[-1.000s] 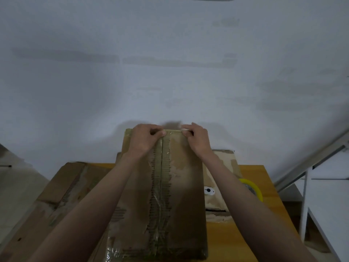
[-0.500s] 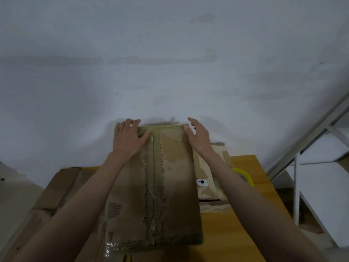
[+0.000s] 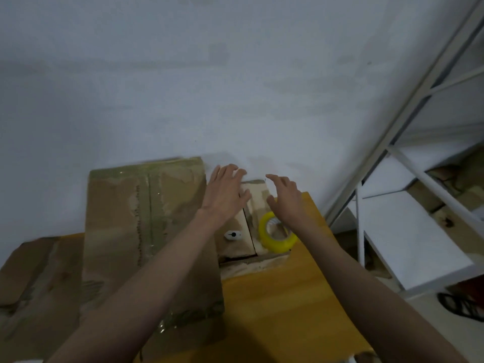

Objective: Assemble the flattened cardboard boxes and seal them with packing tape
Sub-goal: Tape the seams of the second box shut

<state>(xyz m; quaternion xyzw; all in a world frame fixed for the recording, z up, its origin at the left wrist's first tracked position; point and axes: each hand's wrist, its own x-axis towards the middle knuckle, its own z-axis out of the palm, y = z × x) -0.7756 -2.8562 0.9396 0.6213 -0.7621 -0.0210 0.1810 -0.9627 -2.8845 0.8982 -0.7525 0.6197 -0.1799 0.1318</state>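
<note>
Between the two raised hands and slightly below them lies a smaller cardboard box, its flaps facing up. Left hand has fingers spread and straight, holding nothing; whether it touches the cardboard cannot be told. Right hand is likewise spread, fingers relaxed, empty. Just below the right wrist a yellow tape roll sits on that box. Left of the left hand stands the taped cardboard box, long axis running away toward the wall, its far edge against it. Bare wooden table extends nearward under the right forearm. White shelving bounds the right side.
</note>
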